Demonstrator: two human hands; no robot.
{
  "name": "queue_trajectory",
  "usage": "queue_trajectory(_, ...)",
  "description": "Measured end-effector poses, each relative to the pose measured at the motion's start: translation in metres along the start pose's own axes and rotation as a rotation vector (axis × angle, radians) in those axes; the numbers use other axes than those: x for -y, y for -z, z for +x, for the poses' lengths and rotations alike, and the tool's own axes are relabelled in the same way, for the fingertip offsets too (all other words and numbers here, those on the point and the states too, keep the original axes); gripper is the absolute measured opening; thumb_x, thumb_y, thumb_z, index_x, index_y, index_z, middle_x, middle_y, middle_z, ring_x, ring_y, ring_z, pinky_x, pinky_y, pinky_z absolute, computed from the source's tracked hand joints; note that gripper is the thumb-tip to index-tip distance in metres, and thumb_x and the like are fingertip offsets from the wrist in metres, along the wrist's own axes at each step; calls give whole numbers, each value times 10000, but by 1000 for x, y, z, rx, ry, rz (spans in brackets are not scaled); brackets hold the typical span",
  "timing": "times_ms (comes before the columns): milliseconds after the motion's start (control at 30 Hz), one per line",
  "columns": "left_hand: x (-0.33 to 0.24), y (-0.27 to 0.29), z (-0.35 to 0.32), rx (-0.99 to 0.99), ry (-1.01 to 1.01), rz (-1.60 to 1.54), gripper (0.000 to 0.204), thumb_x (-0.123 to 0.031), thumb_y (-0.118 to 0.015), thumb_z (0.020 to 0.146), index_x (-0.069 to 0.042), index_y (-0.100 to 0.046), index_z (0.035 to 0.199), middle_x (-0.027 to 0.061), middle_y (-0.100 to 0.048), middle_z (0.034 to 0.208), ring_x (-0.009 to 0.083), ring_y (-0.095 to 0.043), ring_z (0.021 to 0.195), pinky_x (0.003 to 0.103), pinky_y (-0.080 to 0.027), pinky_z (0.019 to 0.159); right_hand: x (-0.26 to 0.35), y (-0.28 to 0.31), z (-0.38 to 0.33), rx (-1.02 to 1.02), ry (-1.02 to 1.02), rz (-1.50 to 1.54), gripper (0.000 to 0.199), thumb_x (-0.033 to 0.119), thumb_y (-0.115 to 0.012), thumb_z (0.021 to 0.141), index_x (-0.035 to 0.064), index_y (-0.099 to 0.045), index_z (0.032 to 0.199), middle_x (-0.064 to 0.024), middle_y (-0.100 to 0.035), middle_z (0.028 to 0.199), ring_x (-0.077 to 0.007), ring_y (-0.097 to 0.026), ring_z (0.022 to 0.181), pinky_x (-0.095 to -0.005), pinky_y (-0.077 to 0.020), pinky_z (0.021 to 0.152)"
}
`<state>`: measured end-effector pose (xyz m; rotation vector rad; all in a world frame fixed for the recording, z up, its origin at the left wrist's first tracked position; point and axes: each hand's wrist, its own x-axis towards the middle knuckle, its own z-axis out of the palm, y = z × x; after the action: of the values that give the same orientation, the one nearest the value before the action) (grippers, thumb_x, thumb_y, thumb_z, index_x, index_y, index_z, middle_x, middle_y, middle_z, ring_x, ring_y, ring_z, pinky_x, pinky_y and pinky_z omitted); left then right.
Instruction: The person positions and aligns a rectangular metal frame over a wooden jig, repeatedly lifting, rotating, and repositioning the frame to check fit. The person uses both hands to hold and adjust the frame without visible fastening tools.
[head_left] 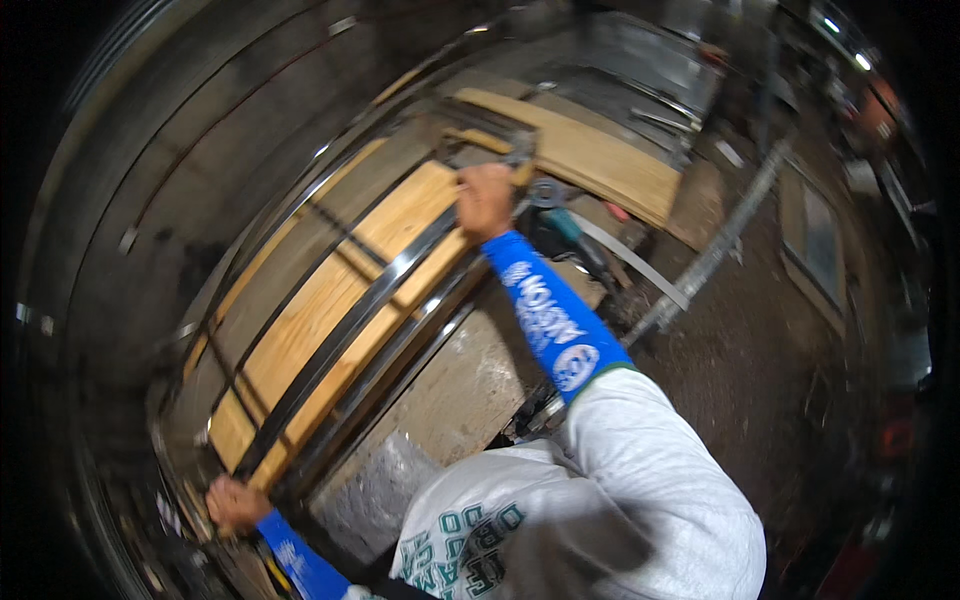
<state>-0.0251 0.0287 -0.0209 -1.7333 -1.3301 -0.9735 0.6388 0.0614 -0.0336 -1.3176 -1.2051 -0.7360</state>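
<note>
A long dark metal frame point(352, 318) with long bars and thin crosspieces lies over pale wooden boards point(300, 318). At its lower-left end, my left hand point(235, 505) is closed around the frame's corner. My right hand point(485, 200) is closed on the far upper end, its fingers wrapped over the metal. Both forearms wear blue sleeves. Beside my right wrist lies a teal and black angle grinder point(565, 228). Motion blurs the picture somewhat, and the undersides of both grips are hidden.
A wide wooden plank point(590, 160) lies beyond my right hand. A grey slab point(440, 400) sits between the frame and my body. To the right, a long metal bar point(715, 235) slants over the floor near a framed panel point(812, 240). A grey wall point(170, 130) stands at left.
</note>
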Motion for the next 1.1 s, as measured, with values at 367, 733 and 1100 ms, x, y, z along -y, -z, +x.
queue_trajectory(367,-30,31,14,-5,130,-39,299,-177,-519,962,-79,-552,681,112,-538,696,343,-538,739,462,-384,758,198,151,80,593,-406,1006,264,161,-578,988,-31,-736,1074,-124,-698,906,-110,-579,643,-295,-466,589)
queue_trajectory(733,-31,33,15,34,159,-105,294,-167,-529,955,-73,-560,678,94,-554,697,320,-526,742,438,-362,809,318,213,130,612,201,2202,555,107,-498,1044,229,-440,1582,51,-420,509,-54,-292,427,-274,-165,449)
queue_trajectory(1100,-30,31,14,22,149,-115,295,-170,-514,954,-82,-562,677,94,-548,691,323,-524,724,439,-370,791,331,209,139,602,170,2289,540,12,-493,991,149,-518,1513,25,-429,505,-70,-351,430,-264,-194,441)
